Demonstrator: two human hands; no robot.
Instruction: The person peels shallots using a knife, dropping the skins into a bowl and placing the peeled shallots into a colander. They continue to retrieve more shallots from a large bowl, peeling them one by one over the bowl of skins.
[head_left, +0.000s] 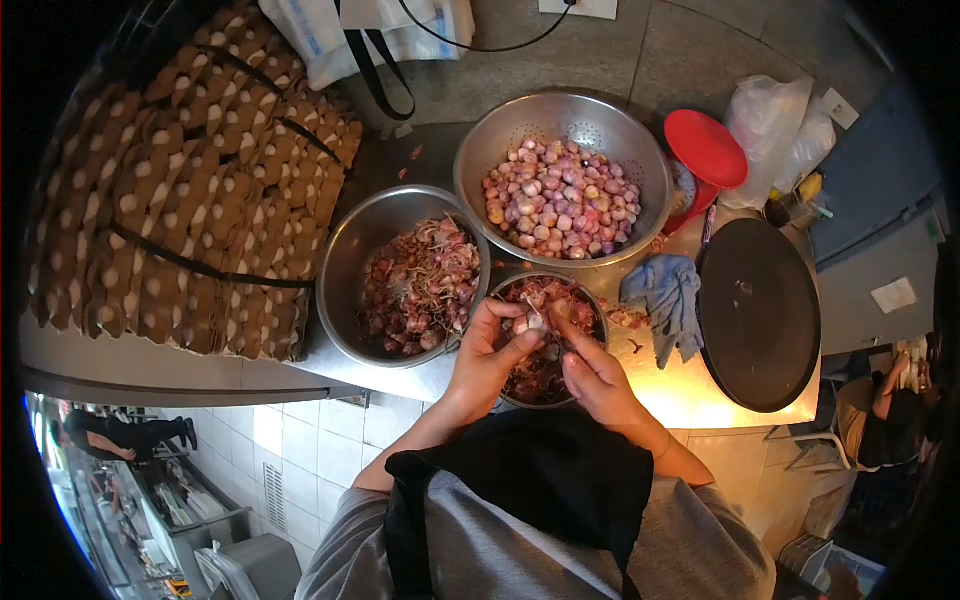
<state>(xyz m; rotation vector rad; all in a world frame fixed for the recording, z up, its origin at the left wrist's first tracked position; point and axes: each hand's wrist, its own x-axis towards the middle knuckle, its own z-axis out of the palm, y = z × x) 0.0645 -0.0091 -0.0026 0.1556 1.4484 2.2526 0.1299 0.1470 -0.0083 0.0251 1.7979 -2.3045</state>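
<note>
My left hand (486, 352) is closed on a small shallot (532, 323), pinched between thumb and fingers. Close beside it is my right hand (598, 376), fingers bent and its fingertips at the shallot; whatever they grip is hidden. Both hands are above a small metal bowl (601, 312) filled with reddish papery skins (545, 378). To the left, a steel bowl (335, 300) holds unpeeled shallots with dry roots (420, 290). Behind the hands, a large steel colander (640, 165) contains many peeled pink shallots (560, 200).
Tall stacks of egg trays (190, 200) stand at the left, bound by black straps. On the right are a blue cloth (665, 300), a round dark tray (760, 315), a red lid (706, 148) and plastic bags (770, 120). Other people (115, 435) are in the background.
</note>
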